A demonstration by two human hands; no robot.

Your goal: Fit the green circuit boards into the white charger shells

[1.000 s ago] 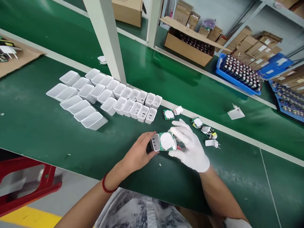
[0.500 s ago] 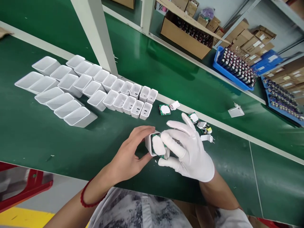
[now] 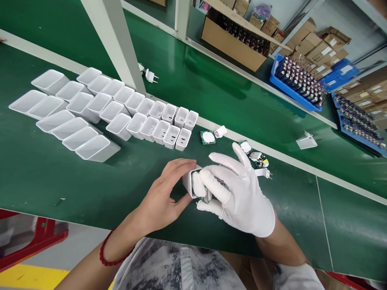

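Observation:
My bare left hand (image 3: 167, 193) grips a white plastic charger housing (image 3: 188, 185) between thumb and fingers, its open end turned toward the right. In my gloved right hand (image 3: 237, 191) is a green circuit board with a white pad (image 3: 198, 185), pinched by thumb and index finger and partly inside the housing's mouth. The other right fingers are spread upward. Part of the board is hidden behind the glove. Just beyond lie another circuit board (image 3: 208, 137) wired to a white plug piece (image 3: 221, 131), a third board (image 3: 245, 147) and a white plug (image 3: 264, 173).
Rows of white open housings (image 3: 119, 126) stand on the green bench (image 3: 136, 177) at the left. A pale metal post (image 3: 115, 44) rises behind them. Farther back are a cardboard box (image 3: 232, 44) and blue trays (image 3: 298, 86) of parts. One white charger (image 3: 306, 140) lies at right.
My right fingers have shifted slightly left toward the housing, and the glove now covers more of the circuit board. The whole view has tilted and shifted a little.

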